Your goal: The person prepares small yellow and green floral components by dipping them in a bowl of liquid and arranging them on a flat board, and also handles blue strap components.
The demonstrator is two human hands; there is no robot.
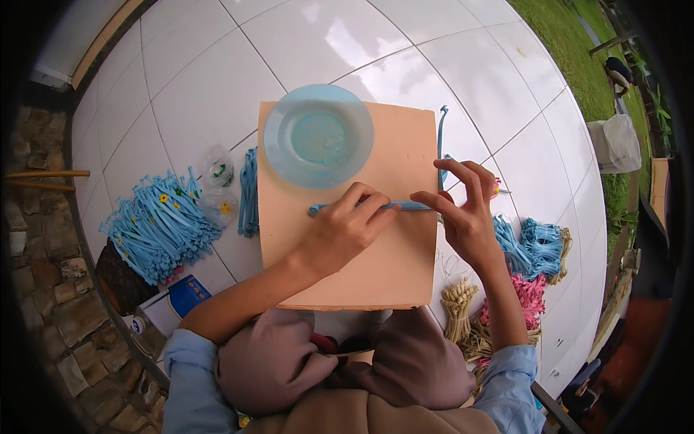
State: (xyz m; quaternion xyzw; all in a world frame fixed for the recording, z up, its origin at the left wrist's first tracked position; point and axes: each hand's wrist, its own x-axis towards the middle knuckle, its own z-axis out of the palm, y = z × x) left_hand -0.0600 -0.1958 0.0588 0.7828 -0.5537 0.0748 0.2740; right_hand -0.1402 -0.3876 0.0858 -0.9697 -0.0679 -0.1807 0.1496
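Note:
A thin light-blue strip [413, 206] with a knotted-looking left end lies across a peach-coloured board [390, 267] over my lap. My left hand [354, 226] is closed on its left part, fingertips pressed down on the board. At the board's right edge, my right hand [468, 206] curls round the strip's other end, forefinger stretched along it and the upper fingers raised; its thumb is mostly hidden. Another blue length [442, 134] stands up past that hand along the edge; I cannot tell if it is the same strip. A round translucent blue plate [289, 163] sits at the board's far left.
A large pile of blue strips [163, 228] lies left on the white tiles, near clear plastic bags [217, 166]. At right are blue bundles [538, 249], pink ones [528, 296] and beige ones [459, 307]. Beyond, a person [619, 74] bends on the grass.

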